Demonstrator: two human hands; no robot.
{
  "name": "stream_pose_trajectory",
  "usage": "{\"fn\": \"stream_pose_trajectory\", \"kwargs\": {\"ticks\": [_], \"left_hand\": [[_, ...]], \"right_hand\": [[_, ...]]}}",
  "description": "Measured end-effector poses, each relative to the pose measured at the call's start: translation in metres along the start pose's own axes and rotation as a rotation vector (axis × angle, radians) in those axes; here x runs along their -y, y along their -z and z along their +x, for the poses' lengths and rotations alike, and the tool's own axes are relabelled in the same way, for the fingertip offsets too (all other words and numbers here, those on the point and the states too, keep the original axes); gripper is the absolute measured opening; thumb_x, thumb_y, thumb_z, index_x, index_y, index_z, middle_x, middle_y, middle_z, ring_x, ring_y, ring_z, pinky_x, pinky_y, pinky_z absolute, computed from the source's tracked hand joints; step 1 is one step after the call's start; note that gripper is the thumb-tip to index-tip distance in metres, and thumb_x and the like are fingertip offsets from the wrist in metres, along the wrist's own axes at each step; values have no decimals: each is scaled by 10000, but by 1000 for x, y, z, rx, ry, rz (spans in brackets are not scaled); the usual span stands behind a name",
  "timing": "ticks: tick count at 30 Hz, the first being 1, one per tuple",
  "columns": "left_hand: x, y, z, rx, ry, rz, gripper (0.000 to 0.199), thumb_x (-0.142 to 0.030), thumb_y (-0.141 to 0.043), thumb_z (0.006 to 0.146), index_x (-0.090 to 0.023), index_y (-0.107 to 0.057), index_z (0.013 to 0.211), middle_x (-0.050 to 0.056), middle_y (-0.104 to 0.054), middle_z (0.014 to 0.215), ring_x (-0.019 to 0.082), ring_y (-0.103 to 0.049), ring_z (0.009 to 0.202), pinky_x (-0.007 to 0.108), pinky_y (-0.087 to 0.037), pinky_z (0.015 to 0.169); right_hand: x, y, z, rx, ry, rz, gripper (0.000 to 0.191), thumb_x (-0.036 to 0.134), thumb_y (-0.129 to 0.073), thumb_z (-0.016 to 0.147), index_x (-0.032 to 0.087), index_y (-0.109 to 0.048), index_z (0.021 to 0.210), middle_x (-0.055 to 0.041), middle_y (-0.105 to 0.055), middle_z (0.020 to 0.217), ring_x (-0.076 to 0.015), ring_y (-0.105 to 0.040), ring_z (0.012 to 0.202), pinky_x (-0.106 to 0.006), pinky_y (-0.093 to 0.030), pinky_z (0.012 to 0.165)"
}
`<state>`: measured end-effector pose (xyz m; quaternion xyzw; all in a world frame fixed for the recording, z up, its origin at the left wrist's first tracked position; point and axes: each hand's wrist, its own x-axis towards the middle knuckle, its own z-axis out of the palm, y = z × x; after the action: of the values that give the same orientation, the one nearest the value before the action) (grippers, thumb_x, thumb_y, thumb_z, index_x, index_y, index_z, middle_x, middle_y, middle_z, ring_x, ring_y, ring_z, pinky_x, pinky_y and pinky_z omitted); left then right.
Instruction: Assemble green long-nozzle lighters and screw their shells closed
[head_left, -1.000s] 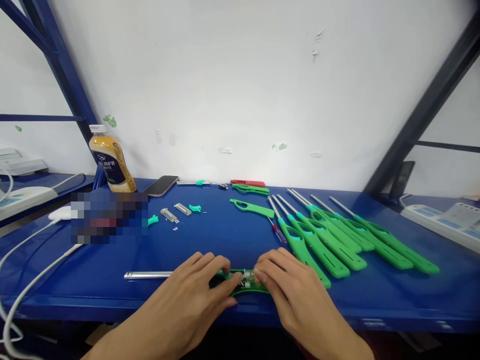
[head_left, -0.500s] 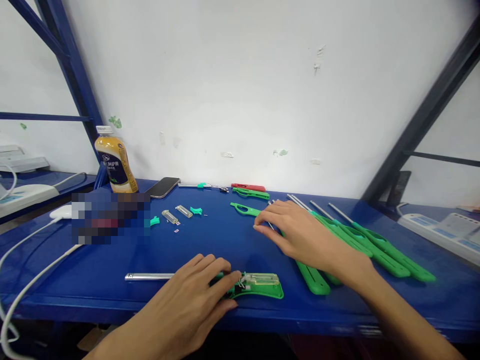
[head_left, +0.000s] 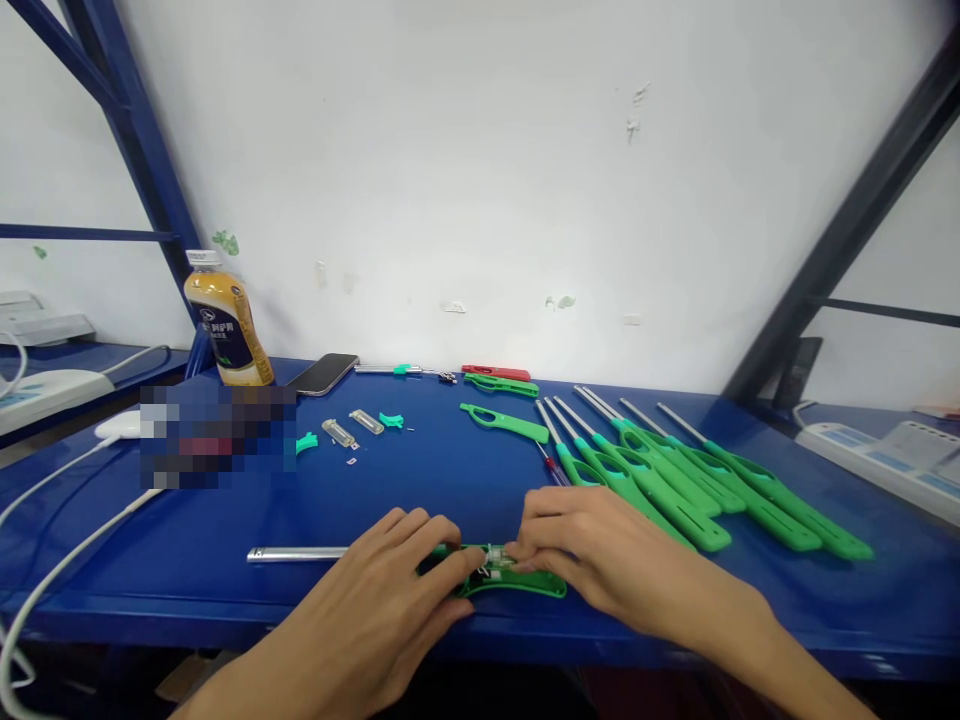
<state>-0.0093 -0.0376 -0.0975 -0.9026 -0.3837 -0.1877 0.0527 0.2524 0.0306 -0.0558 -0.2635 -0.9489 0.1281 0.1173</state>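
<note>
An opened green lighter shell (head_left: 536, 583) with a long metal tube (head_left: 296, 554) lies near the front edge of the blue table. My left hand (head_left: 401, 585) is closed on its middle, fingers over the small inner parts. With thumb and fingertips pinched, my right hand (head_left: 574, 545) grips the clear fuel tank, mostly hidden under the fingers, at the shell's right part. Several assembled green lighters (head_left: 675, 500) lie fanned out to the right. Behind my hands is a loose green shell half (head_left: 510, 424), and a screwdriver (head_left: 555, 470) lies beside the lighters.
Two clear tanks (head_left: 366, 421) and teal pieces (head_left: 306, 442) lie at the left centre. Farther back are a phone (head_left: 327, 374), a bottle (head_left: 229, 330), a metal rod assembly (head_left: 390, 370) and a red shell (head_left: 496, 373). White cables (head_left: 67, 560) run along the left.
My right hand has moved left and toward the front edge, from above the lighters onto the clear tank in the shell. My left hand has stayed on the shell.
</note>
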Motion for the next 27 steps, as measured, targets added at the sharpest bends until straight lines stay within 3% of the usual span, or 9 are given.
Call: {"fn": "stream_pose_trajectory", "kwargs": {"ticks": [7, 12, 15, 19, 21, 27], "left_hand": [[-1, 0, 1, 17, -8, 48, 386, -111, -575, 1041, -260, -553, 1397, 93, -625, 1211, 292, -658, 1036, 493, -548, 950], [1, -2, 2, 21, -19, 45, 363, -123, -564, 1050, -247, -551, 1391, 109, -617, 1205, 306, -659, 1048, 525, -554, 953], [2, -3, 1, 6, -37, 52, 357, -120, -578, 1042, -236, -559, 1380, 114, -623, 1194, 314, -664, 1045, 533, -561, 944], [1, -4, 0, -18, -33, 54, 382, -107, -602, 1025, -258, -567, 1375, 102, -632, 1198, 305, -670, 1056, 538, -556, 979], [1, -4, 1, -24, -28, 56, 401, -98, -623, 1010, -260, -568, 1373, 101, -639, 1197, 307, -674, 1059, 545, -560, 985], [2, 0, 3, -1, -40, 60, 375, -122, -664, 1007, -235, -581, 1355, 105, -660, 1165, 315, -701, 1006, 578, -598, 939]], "right_hand": [[3, -3, -2, -1, 13, -40, 241, 146, -553, 1075, 213, -715, 910, 9, -673, 901, -142, -615, 773, -271, -394, 671], [1, 11, 9, 2, 79, -142, 237, 299, -581, 1101, 237, -754, 952, 10, -745, 982, -164, -697, 901, -288, -483, 794], [-18, 27, 33, -79, 51, -288, 257, 339, -539, 1119, 244, -777, 1121, -24, -783, 1075, -187, -734, 980, -306, -541, 858], [-58, 36, 69, -126, -71, -400, 275, 291, -528, 1115, 167, -716, 1274, -113, -761, 1191, -276, -726, 1094, -432, -585, 931], [-75, 32, 81, -113, -115, -436, 310, 357, -660, 1056, 178, -667, 1309, -96, -703, 1291, -254, -715, 1098, -468, -606, 944], [-95, 9, 93, -57, -124, -463, 356, 369, -689, 1037, 192, -647, 1343, -101, -666, 1354, -267, -698, 1134, -471, -610, 943]]}}
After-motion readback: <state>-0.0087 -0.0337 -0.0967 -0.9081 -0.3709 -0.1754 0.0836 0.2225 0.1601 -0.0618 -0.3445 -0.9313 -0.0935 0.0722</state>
